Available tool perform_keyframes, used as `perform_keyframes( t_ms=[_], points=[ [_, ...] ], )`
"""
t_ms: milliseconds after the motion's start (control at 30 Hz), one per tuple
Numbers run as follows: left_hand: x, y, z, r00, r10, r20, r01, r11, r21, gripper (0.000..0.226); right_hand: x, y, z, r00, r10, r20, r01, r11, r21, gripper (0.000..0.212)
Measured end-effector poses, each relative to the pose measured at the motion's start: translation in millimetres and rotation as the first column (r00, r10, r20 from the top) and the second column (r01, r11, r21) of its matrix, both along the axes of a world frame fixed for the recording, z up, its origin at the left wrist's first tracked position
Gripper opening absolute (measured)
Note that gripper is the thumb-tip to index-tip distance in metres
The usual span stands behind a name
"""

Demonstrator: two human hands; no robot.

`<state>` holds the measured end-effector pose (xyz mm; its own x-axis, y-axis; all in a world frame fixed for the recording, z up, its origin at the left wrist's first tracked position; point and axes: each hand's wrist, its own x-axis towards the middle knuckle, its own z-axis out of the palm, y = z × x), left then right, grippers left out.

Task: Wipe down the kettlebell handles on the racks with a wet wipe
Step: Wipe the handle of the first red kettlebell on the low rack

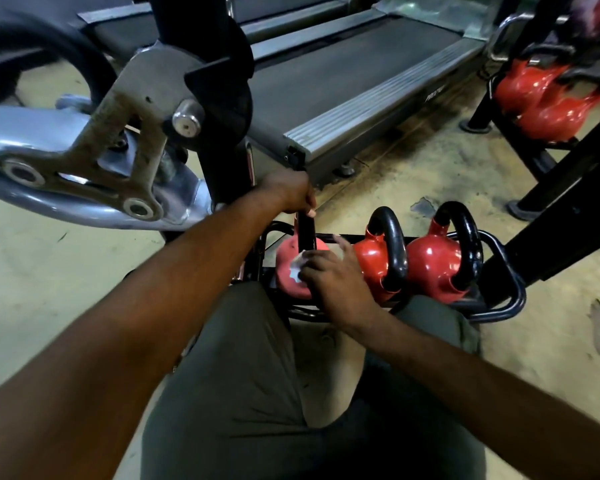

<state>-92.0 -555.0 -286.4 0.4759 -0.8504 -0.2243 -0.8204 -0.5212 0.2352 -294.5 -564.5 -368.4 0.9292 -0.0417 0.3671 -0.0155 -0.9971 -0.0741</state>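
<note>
Just below the middle of the frame, the right hand (336, 284) has its fingers curled over a crumpled white wet wipe (298, 268), pressing it against the foot of a black handle (306, 235) where this meets the red body of the leftmost kettlebell (286, 277); above it, the left hand (288, 194) has its fingers wrapped round the top of that same handle, with one fingertip showing on the near side. That kettlebell sits at the left end of a low black rack (506, 311) on the floor; to its right stand two more red kettlebells, the middle one (373, 261) and the right one (432, 268), each with a glossy black handle upright. Both bare forearms reach in from the lower corners, over knees in olive trousers (243, 375). Beyond the rack, in the upper middle, lies a treadmill (343, 74) with a ribbed grey side rail; at upper left a worn silver machine arm (66, 150) juts in, blurred at its edge; at upper right a second rack (575, 161) carries more red kettlebells (541, 98) — also blurred; stained pale floor (430, 174) lies between.
</note>
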Motion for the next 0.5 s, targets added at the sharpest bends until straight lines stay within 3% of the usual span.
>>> perform_keyframes(
  t_ms=[67, 100, 133, 200, 267, 300, 333, 400, 433, 467, 500],
  points=[
    [-3.4, 5.9, -2.1, 0.997, 0.002, 0.073, 0.001, 0.999, -0.037, 0.033, -5.4, 0.0, -2.7, 0.983, -0.156, 0.097, 0.113, 0.929, 0.352, 0.018],
    [-5.4, 9.2, -1.7, 0.994, 0.011, 0.104, -0.005, 0.998, -0.056, 0.033, -3.2, 1.1, -3.0, 0.958, -0.254, 0.131, 0.137, 0.811, 0.568, 0.016],
    [-6.3, 11.5, -1.8, 0.992, 0.019, 0.128, -0.01, 0.997, -0.073, 0.033, 1.4, 2.6, 0.2, 0.928, -0.352, 0.119, 0.146, 0.64, 0.755, 0.014],
    [-8.5, 14.5, -1.4, 0.99, 0.021, 0.139, -0.008, 0.995, -0.097, 0.032, 20.0, -4.6, -1.2, 0.893, -0.447, -0.048, 0.129, 0.153, 0.98, 0.011],
    [-11.8, 18.3, -3.0, 0.993, 0.016, 0.115, -0.005, 0.995, -0.097, 0.031, 41.3, -14.5, -1.5, 0.903, -0.355, -0.242, 0.1, -0.375, 0.922, 0.018],
    [-13.4, 20.4, -5.1, 0.995, 0.015, 0.102, -0.005, 0.996, -0.093, 0.031, 47.9, -18.9, -3.4, 0.915, -0.293, -0.276, 0.082, -0.537, 0.84, 0.019],
    [-13.9, 22.3, -8.7, 0.995, 0.023, 0.092, -0.014, 0.995, -0.095, 0.031, 48.7, -20.6, -4.4, 0.924, -0.246, -0.294, 0.093, -0.599, 0.795, 0.021],
    [-15.0, 25.7, -12.8, 0.996, 0.044, 0.079, -0.034, 0.992, -0.12, 0.03, 38.1, -19.5, -5.1, 0.941, -0.193, -0.277, 0.127, -0.558, 0.82, 0.022],
    [-15.8, 27.2, -13.2, 0.996, 0.052, 0.077, -0.041, 0.99, -0.134, 0.03, 30.3, -17.6, -5.5, 0.947, -0.207, -0.246, 0.113, -0.502, 0.858, 0.023],
    [-16.1, 28.0, -14.0, 0.996, 0.059, 0.073, -0.047, 0.988, -0.15, 0.03, 21.0, -14.5, -6.0, 0.95, -0.247, -0.191, 0.084, -0.387, 0.918, 0.022],
    [-16.7, 28.4, -13.8, 0.996, 0.065, 0.065, -0.054, 0.986, -0.158, 0.03, 11.5, -11.2, -7.9, 0.947, -0.297, -0.124, 0.063, -0.204, 0.977, 0.018]
  ],
)
